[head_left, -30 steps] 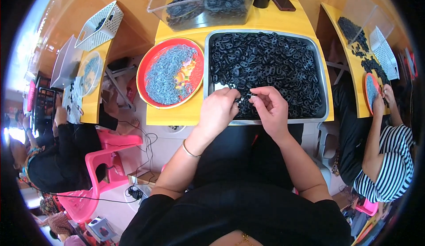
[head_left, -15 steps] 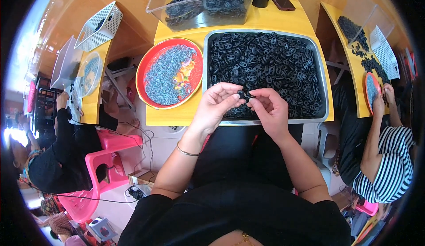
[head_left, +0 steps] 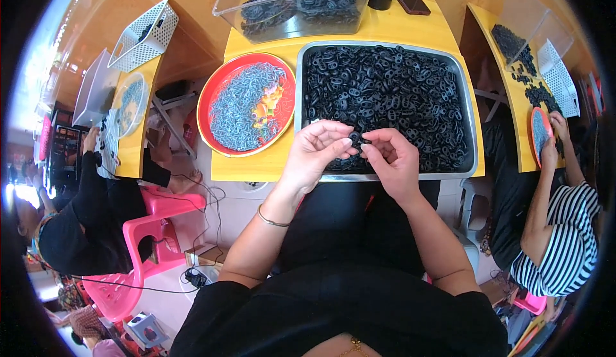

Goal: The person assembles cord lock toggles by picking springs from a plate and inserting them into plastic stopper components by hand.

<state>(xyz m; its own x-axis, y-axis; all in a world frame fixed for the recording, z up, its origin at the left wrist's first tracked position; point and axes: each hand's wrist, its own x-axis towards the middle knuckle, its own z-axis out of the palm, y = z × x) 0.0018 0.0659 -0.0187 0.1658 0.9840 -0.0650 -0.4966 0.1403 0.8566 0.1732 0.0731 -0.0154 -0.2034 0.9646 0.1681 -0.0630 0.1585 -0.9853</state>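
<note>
While your two hands meet over the near rim of the metal tray, the head view shows a small black ring piece pinched between them, right at the tray's front edge. Your left hand is curled palm-up, thumb and fingertips closed on the piece; your right hand comes in from the other side with its fingertips drawn together on the same piece. Neither hand is clenched, only the tips are closed. Whether something else is pinched along with the piece is too small to tell.

Keep the work low and directly above the heap of black rings, so that a slipped piece falls back into the tray and not onto your lap. Hold with the fingertips alone and keep the thumbs off the middle of the piece, so you can see what you are doing. Rest your wrists near the tray rim for steadiness.

Just left of the tray, the red plate carries a pile of small grey-blue parts, within easy reach of your left hand. Farther back on the yellow tabletop stands a clear bin holding more black rings. Other people work at neighbouring tabletops on either side; leave their hands out of your reckoning.
</note>
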